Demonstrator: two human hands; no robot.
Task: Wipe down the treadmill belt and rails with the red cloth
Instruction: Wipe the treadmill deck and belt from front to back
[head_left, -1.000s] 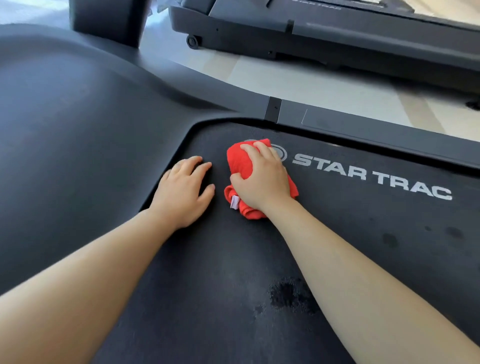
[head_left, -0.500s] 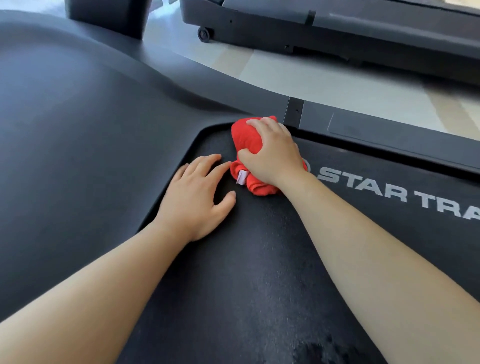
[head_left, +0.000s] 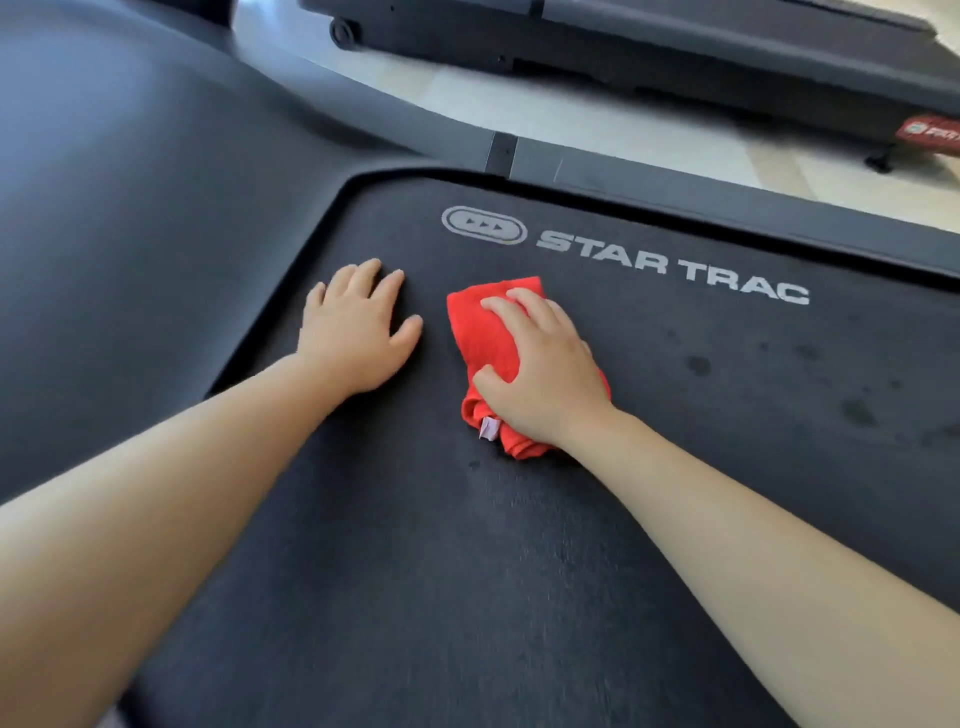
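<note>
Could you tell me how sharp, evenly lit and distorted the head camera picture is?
Head view: wide-angle bending bows the side rail slightly; head view: daylight brightens the floor and leaves a soft sheen on the motor cover; head view: the belt lettering reads clearly, the red cloth under the right hand is fairly sharp, but the red label at far right is too blurred to read.

Two hands: the left hand (head_left: 358, 332) and the right hand (head_left: 545, 374). One red cloth (head_left: 488, 332) with one pale tag (head_left: 489, 428). Two treadmills: one belt (head_left: 467, 571) with one side rail (head_left: 727, 202), and one second treadmill (head_left: 675, 47) behind.
</note>
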